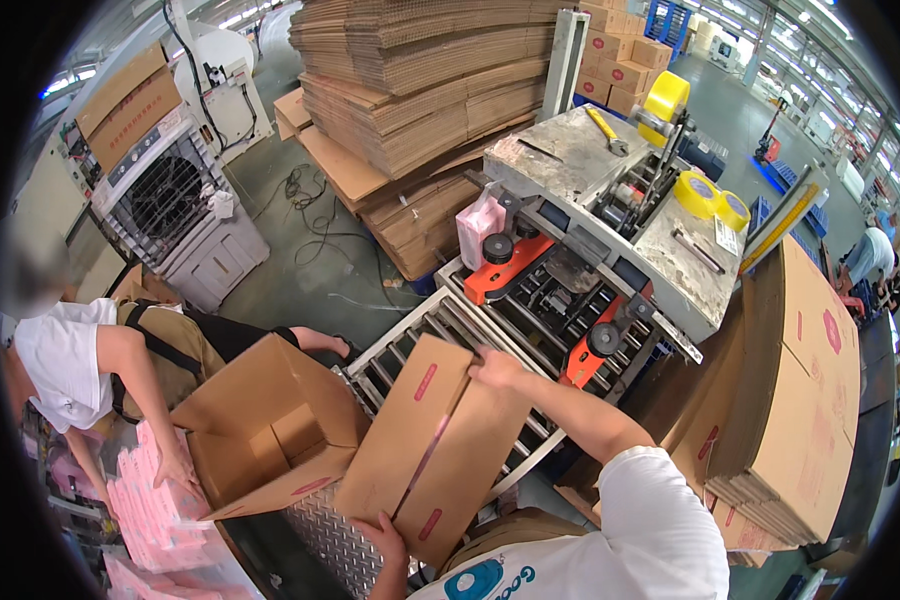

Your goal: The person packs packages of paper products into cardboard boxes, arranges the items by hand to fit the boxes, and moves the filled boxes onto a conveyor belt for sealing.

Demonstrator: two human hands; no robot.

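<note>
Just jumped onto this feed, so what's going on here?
The wearer is holding a closed cardboard carton: the left hand at its near end, the right hand at its far end, close to a roller conveyor. Beyond stands a machine with yellow tape rolls. At left, a co-worker reaches to pink packs beside an open carton.

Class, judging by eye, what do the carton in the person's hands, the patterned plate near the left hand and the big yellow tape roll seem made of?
Carton: cardboard, matt brown, with folded edges and flaps meeting at a seam.
Patterned plate: probably metal, grey with raised tread; which metal is unclear.
Yellow tape roll: likely plastic film, judging by its glossy shine.
</note>
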